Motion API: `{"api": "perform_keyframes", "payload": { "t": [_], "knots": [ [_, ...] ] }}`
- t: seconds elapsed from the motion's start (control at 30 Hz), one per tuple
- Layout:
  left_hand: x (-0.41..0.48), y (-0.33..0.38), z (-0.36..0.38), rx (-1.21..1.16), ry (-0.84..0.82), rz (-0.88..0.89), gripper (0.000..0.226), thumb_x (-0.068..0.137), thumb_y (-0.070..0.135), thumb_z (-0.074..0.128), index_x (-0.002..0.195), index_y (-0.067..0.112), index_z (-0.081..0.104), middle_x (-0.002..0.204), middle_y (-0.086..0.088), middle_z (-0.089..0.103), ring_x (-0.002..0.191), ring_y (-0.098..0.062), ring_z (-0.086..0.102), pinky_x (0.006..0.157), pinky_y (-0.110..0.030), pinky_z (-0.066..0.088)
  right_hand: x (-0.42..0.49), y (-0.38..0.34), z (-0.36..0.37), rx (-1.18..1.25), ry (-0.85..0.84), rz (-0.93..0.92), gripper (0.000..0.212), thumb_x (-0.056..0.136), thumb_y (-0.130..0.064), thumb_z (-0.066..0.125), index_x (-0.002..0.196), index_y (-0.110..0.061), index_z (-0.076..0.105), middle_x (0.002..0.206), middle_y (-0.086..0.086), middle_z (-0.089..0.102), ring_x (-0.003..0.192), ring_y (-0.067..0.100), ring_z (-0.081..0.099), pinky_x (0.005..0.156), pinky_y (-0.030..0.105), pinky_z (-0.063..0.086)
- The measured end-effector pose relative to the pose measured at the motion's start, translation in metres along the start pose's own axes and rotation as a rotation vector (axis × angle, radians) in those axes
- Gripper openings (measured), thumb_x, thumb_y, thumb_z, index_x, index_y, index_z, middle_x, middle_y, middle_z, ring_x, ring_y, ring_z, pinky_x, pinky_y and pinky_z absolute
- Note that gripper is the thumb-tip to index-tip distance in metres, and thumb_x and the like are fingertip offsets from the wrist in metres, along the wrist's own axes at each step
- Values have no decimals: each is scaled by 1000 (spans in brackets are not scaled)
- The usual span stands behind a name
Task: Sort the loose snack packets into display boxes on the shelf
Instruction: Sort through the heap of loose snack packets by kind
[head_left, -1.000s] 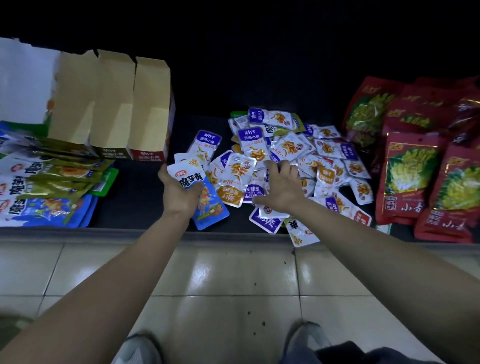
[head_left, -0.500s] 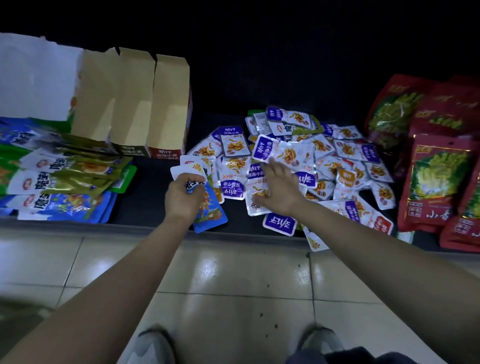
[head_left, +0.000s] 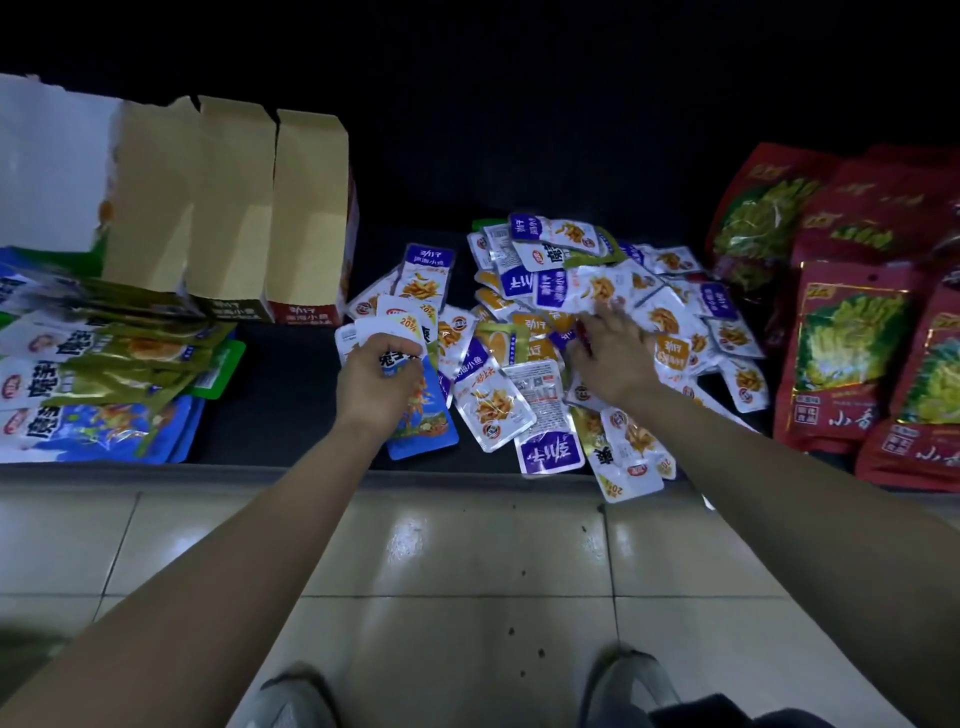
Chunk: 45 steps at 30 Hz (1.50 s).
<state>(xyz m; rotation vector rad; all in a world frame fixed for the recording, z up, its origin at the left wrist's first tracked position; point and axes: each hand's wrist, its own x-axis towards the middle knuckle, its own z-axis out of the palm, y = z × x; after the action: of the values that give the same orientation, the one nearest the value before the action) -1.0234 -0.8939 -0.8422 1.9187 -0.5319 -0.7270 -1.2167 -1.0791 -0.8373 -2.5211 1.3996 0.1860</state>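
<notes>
While both arms (head_left: 234, 545) reached over the shelf (head_left: 291, 395), left hand (head_left: 376, 374): fingers curled round a fan of blue-and-white packets (head_left: 421, 415), jutting out at 12 and 5 o'clock of the fist.
Right hand (head_left: 613, 358): fingers stretched flat, tips touching the loose packet pile (head_left: 491, 410) at its 12 o'clock.
Display boxes (head_left: 306, 218): 11 o'clock of left hand, apart.

Silver-purple snack packets (head_left: 491, 408) lie heaped right of tan, open-flapped display boxes (head_left: 306, 208).

Red bags (head_left: 852, 353) are cropped at right; the right hand (head_left: 615, 358) hides its own grip.
</notes>
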Motion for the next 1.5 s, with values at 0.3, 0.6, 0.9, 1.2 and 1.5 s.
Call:
{"api": "perform_keyframes", "payload": {
  "t": [0.3, 0.6, 0.9, 1.2, 1.5],
  "knots": [
    [9, 0, 8, 20, -12, -39, 16, 89, 5, 63, 94, 19, 66, 90, 3, 66, 81, -29, 69, 76, -45, 58, 8, -48, 6, 191, 37, -128, 64, 88, -50, 64, 133, -6, 52, 127, 15, 49, 123, 30, 43, 97, 39, 44],
    [13, -3, 7, 5, -4, -46, 14, 90, 4, 62, 97, 16, 65, 82, 7, 63, 67, -22, 64, 65, -38, 56, 24, -51, -3, 693, 125, 30, 13, 94, -11, 62, 86, -13, 51, 72, 4, 61, 69, 20, 61, 64, 31, 48],
    [6, 16, 19, -174, 39, -79, 15, 99, 19, 53, 91, 16, 65, 96, -3, 65, 82, -17, 61, 71, -28, 51, -3, -37, -36, 1430, 91, 289, 30, 96, 0, 55, 121, -15, 48, 99, 10, 61, 57, 15, 63, 54, 21, 52],
    [-17, 48, 54, -290, -64, -170, 40, 82, 2, 75, 110, 13, 49, 107, -15, 59, 71, -20, 60, 59, -23, 53, -52, -25, -40, 1274, -330, 24, 48, 87, 7, 65, 128, -11, 47, 98, 15, 58, 75, 21, 66, 60, 22, 56],
    [-31, 53, 72, -336, -166, -51, 30, 88, 1, 68, 98, 22, 49, 113, -14, 59, 71, -16, 66, 53, -24, 56, -61, -4, -27, 689, -127, -161, 39, 89, -20, 68, 126, -16, 55, 103, 6, 60, 96, 23, 61, 86, 37, 53]
  ]
}}
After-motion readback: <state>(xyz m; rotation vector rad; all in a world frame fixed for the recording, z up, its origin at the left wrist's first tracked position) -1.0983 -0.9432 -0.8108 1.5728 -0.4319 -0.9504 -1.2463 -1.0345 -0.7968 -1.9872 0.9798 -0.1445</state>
